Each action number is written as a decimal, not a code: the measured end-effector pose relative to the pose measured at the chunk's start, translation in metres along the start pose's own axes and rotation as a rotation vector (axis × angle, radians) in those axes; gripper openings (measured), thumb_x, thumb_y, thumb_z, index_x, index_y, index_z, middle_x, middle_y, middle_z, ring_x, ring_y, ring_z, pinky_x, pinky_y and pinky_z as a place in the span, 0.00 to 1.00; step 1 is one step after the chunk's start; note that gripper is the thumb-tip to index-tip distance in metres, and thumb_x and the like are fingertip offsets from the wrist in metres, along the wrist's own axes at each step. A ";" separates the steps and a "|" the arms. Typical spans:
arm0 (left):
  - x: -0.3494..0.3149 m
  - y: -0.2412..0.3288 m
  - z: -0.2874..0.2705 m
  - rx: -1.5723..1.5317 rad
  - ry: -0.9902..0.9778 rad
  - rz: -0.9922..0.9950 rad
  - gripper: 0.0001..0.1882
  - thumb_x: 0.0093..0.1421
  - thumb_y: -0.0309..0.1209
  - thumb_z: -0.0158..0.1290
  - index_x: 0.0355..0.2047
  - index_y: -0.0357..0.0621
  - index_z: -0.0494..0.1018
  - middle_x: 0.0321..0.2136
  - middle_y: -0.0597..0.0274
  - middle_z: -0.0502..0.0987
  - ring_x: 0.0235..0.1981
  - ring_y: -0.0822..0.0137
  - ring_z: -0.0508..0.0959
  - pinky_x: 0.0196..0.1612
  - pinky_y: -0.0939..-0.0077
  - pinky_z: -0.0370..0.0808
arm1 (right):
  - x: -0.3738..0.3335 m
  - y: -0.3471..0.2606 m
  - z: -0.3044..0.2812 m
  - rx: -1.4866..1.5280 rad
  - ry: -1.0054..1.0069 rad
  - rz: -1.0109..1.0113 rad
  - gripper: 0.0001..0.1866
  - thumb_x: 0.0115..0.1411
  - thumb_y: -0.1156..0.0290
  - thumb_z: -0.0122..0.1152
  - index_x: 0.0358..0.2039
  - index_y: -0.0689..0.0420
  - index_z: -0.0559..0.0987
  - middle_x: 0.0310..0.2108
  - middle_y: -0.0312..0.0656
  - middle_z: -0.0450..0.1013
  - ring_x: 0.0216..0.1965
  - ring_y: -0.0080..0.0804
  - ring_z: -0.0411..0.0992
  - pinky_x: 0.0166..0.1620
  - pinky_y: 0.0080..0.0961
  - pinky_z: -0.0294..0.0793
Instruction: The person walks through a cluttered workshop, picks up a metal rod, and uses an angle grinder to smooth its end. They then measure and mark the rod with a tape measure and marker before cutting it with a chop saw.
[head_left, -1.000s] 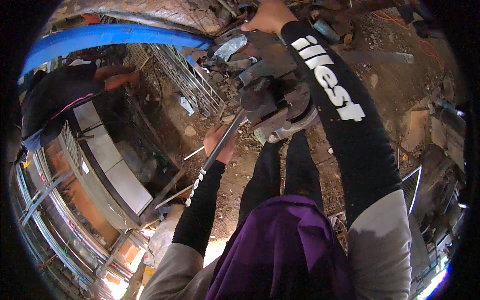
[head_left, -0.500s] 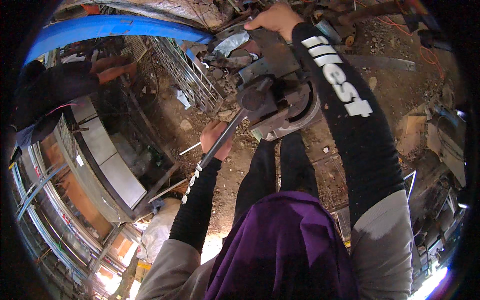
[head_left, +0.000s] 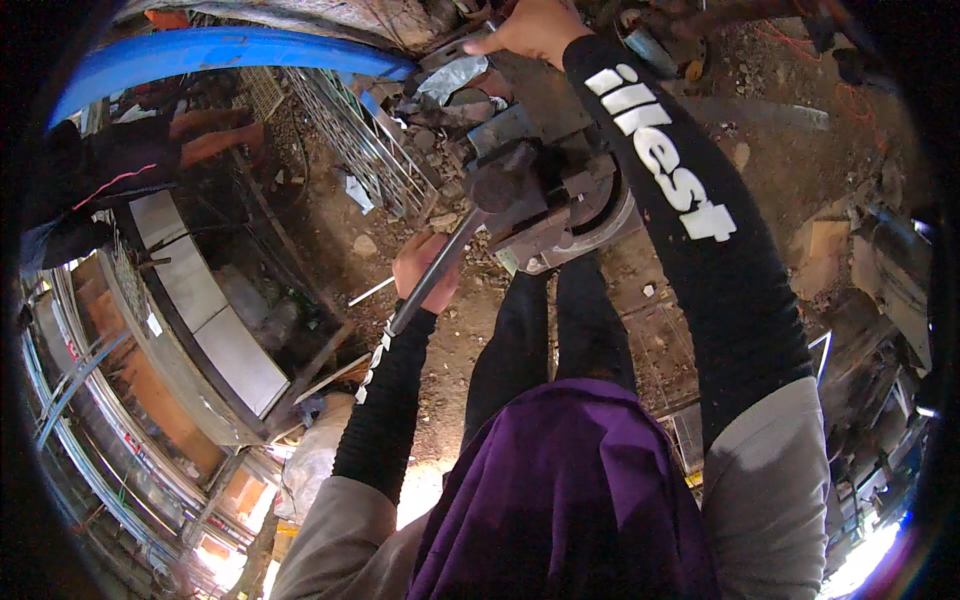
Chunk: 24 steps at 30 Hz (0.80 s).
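A heavy, dark metal bench vise [head_left: 560, 215] with a rounded base stands before my legs. From its front a long metal bar handle [head_left: 447, 258] slants down toward my left forearm. Under the bar, my left hand [head_left: 425, 272] is closed, partly covered by it; what the fingers hold cannot be made out. A thin white rod [head_left: 372, 292] points out beside that hand. My right arm reaches past the vise, and my right hand [head_left: 533, 35] is curled over dark metal at the upper edge, thumb pointing left. Its other fingers are mostly hidden.
A blue curved beam [head_left: 230, 48] crosses the upper left above a metal grille [head_left: 360, 140]. Another person [head_left: 110, 170] is at the far left, beside a frame with pale panels [head_left: 190, 275]. Scrap and a silvery sheet [head_left: 452, 80] lie beyond the vise; a flat strip [head_left: 770, 113] lies right.
The whole view has shifted slightly left and up. My right hand has moved a little farther up and left, while my left hand stays beneath the bar.
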<state>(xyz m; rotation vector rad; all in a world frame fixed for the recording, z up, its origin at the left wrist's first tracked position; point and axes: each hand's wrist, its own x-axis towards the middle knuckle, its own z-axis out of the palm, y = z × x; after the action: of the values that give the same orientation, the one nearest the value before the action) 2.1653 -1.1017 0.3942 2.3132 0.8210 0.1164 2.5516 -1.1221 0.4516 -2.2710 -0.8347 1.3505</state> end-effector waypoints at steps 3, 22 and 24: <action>0.003 0.005 0.003 -0.031 0.039 0.018 0.08 0.55 0.32 0.62 0.26 0.43 0.76 0.23 0.52 0.72 0.27 0.45 0.76 0.30 0.52 0.72 | 0.010 0.016 0.005 0.436 0.168 0.039 0.28 0.64 0.49 0.66 0.46 0.66 0.80 0.47 0.56 0.76 0.48 0.50 0.75 0.45 0.49 0.73; -0.005 -0.020 0.007 -0.269 -0.154 -0.032 0.10 0.65 0.24 0.57 0.45 0.31 0.78 0.33 0.62 0.78 0.32 0.74 0.74 0.35 0.76 0.70 | -0.084 0.258 0.006 0.807 0.705 -0.471 0.19 0.73 0.55 0.53 0.48 0.58 0.78 0.44 0.47 0.71 0.43 0.41 0.70 0.48 0.43 0.70; 0.004 -0.012 0.000 -0.219 -0.212 0.039 0.12 0.66 0.25 0.57 0.47 0.30 0.77 0.37 0.59 0.80 0.35 0.75 0.76 0.37 0.78 0.72 | -0.141 0.250 0.010 0.340 0.795 -0.132 0.21 0.73 0.53 0.52 0.56 0.55 0.76 0.54 0.49 0.69 0.52 0.43 0.70 0.55 0.44 0.71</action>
<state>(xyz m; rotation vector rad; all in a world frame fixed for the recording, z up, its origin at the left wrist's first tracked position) 2.1619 -1.0927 0.3860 2.0935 0.6234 -0.0218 2.5664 -1.4034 0.3948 -2.1442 -0.4216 0.3989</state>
